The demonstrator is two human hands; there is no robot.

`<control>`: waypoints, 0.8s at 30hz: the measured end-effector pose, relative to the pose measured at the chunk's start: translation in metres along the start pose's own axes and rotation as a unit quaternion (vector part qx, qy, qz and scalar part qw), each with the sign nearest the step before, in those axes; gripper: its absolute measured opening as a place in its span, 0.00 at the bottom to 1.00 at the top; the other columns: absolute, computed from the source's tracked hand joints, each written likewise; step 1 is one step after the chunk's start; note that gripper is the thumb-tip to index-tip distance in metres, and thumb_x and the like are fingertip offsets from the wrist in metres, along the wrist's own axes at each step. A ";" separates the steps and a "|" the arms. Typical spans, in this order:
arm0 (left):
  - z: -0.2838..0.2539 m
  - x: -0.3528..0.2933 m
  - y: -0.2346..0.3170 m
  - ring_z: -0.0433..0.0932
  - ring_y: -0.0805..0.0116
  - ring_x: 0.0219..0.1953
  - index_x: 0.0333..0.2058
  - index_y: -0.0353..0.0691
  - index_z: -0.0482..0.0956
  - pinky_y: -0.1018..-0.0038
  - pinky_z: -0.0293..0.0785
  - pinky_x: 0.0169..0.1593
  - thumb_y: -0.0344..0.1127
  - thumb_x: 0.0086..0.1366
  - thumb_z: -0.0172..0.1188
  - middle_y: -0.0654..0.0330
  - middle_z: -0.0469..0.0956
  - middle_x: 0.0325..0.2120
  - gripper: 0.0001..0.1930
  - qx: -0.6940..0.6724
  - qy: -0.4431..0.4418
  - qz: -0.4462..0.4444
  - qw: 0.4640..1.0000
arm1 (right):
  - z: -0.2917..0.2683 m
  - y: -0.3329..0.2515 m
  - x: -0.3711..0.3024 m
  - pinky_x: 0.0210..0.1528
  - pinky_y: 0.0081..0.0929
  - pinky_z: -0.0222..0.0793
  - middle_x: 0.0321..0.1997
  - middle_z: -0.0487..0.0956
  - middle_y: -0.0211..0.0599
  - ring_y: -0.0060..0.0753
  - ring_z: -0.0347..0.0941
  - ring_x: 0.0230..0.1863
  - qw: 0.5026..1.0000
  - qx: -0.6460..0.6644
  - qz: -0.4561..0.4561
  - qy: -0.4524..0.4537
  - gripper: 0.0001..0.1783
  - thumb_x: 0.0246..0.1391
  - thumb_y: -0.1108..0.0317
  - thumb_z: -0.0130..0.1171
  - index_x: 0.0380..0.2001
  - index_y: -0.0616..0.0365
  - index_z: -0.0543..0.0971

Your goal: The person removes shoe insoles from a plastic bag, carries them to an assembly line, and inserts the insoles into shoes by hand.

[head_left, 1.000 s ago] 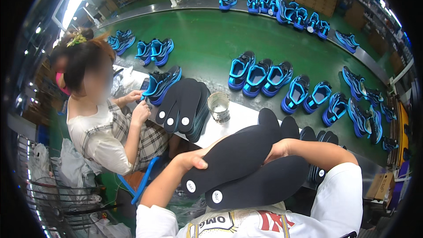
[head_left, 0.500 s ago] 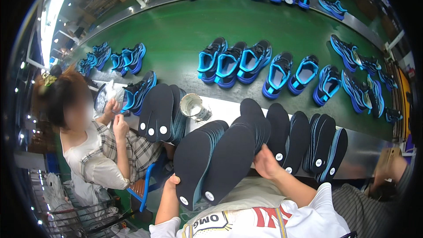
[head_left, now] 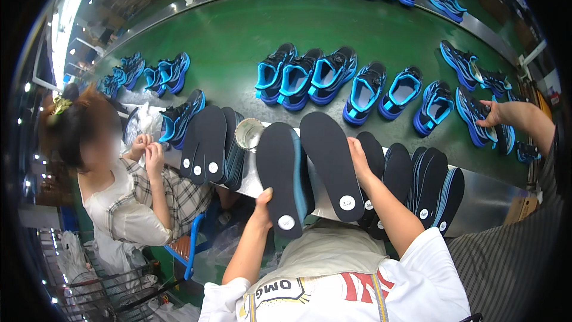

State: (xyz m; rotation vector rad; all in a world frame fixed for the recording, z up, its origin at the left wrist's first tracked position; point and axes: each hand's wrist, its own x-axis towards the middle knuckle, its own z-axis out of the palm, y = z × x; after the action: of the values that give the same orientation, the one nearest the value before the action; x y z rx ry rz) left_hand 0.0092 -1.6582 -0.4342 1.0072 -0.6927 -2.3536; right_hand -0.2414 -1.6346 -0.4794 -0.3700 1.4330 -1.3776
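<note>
My left hand (head_left: 261, 206) is closed on the side of a stack of black shoe insoles (head_left: 279, 170); light blue edges show along the stack's right side. With my right hand (head_left: 360, 160) I grip the right edge of another black insole (head_left: 326, 158), held up beside the stack and slightly tilted. Whether more insoles lie under it cannot be told. Both carry round white stickers at the heel. Just right of my right hand, more insole stacks (head_left: 396, 173) lean in a row on the light table edge, partly behind my forearm.
A whitish, stained cup (head_left: 249, 133) stands behind the left stack, beside other insoles (head_left: 205, 140). Black and blue sneakers (head_left: 363, 94) stand on the green conveyor belt (head_left: 220, 39). A person sits at left, hands together. At right, a co-worker's hand (head_left: 497, 113) touches a sneaker.
My hands have raised the insoles and drawn them apart into two. The sneakers have shifted slightly left in view. A co-worker's arm has reached over the belt at right.
</note>
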 end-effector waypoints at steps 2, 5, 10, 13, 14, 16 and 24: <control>-0.001 0.018 -0.024 0.72 0.62 0.41 0.47 0.37 0.64 0.68 0.69 0.45 0.60 0.42 0.56 0.55 0.71 0.39 0.38 0.056 0.050 0.007 0.997 | -0.005 0.023 0.005 0.46 0.23 0.59 0.37 0.71 0.44 0.35 0.67 0.39 0.993 -0.064 -0.076 0.065 0.30 0.50 0.48 0.48 0.46 0.64 0.65; -0.016 0.031 -0.034 0.71 0.61 0.43 0.48 0.37 0.64 0.67 0.68 0.47 0.62 0.46 0.53 0.53 0.70 0.41 0.38 -0.015 0.021 -0.037 0.999 | 0.002 0.019 -0.011 0.52 0.27 0.53 0.47 0.65 0.48 0.38 0.61 0.49 0.947 -0.286 -0.059 0.133 0.31 0.53 0.48 0.43 0.50 0.64 0.63; -0.010 0.019 -0.025 0.70 0.63 0.43 0.48 0.37 0.64 0.68 0.67 0.47 0.58 0.51 0.51 0.54 0.69 0.42 0.33 -0.055 0.040 -0.028 0.997 | -0.013 0.009 -0.030 0.63 0.25 0.27 0.65 0.38 0.43 0.33 0.30 0.66 0.992 0.085 0.088 -0.031 0.43 0.53 0.38 0.30 0.58 0.65 0.42; 0.006 0.026 -0.025 0.72 0.63 0.41 0.46 0.37 0.66 0.69 0.69 0.45 0.58 0.51 0.50 0.54 0.72 0.40 0.32 -0.104 0.072 -0.045 0.991 | -0.010 -0.016 -0.049 0.63 0.28 0.19 0.65 0.35 0.44 0.34 0.26 0.66 0.992 -0.012 0.099 -0.075 0.46 0.50 0.34 0.21 0.59 0.64 0.37; 0.010 0.029 -0.025 0.73 0.63 0.39 0.46 0.37 0.66 0.69 0.70 0.44 0.58 0.51 0.49 0.54 0.72 0.39 0.31 -0.080 0.082 -0.047 0.992 | -0.011 -0.019 -0.051 0.63 0.29 0.21 0.65 0.34 0.45 0.35 0.25 0.66 0.995 -0.034 0.057 -0.074 0.47 0.48 0.35 0.27 0.59 0.64 0.36; 0.007 0.032 -0.034 0.73 0.64 0.40 0.46 0.36 0.66 0.70 0.70 0.44 0.58 0.52 0.49 0.54 0.72 0.39 0.31 -0.042 0.077 -0.022 0.996 | -0.011 -0.023 -0.053 0.63 0.30 0.23 0.65 0.32 0.48 0.37 0.24 0.66 0.994 -0.074 -0.027 -0.069 0.50 0.45 0.37 0.38 0.59 0.62 0.35; 0.012 0.031 -0.029 0.71 0.65 0.40 0.50 0.38 0.58 0.68 0.70 0.42 0.55 0.48 0.54 0.54 0.69 0.40 0.35 -0.054 0.081 -0.055 0.994 | 0.012 -0.058 -0.061 0.56 0.30 0.52 0.58 0.53 0.47 0.37 0.51 0.58 0.992 -0.007 -0.037 -0.118 0.52 0.39 0.70 0.60 0.60 0.54 0.36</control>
State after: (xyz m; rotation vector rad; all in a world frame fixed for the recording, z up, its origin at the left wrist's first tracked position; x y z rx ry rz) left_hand -0.0255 -1.6521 -0.4602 1.1984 -0.4550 -2.3422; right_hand -0.2328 -1.6086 -0.3984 -0.5806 1.2442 -1.3361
